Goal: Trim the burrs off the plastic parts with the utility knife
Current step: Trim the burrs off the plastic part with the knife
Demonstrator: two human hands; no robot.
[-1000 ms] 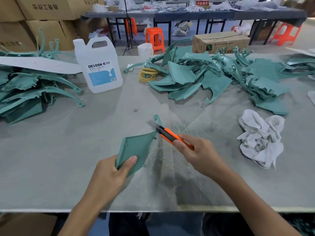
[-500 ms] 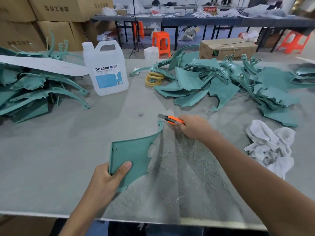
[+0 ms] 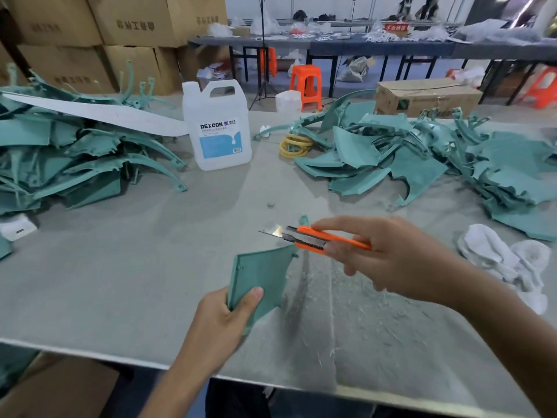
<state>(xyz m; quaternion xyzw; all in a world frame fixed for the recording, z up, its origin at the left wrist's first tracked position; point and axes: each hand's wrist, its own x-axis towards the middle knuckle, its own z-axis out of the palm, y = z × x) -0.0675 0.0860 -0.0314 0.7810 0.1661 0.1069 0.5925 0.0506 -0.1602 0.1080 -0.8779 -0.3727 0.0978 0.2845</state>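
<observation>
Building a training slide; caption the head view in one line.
Left hand grips a teal plastic part while the right hand holds an orange utility knife near its upper edge.

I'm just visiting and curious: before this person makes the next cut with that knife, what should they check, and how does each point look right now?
1. Part held steady: the left hand grips the green plastic part at its lower corner. Ok.
2. Knife held: the right hand grips the orange knife. Ok.
3. Blade out: it sticks out past the handle. Ok.
4. Blade on the edge: it shows above the part's top edge, apart from it. Not ok.
5. Left hand away from the blade: it is at the far end of the part. Ok.
6. Burrs left to trim: too small to see. Cannot tell.
</observation>
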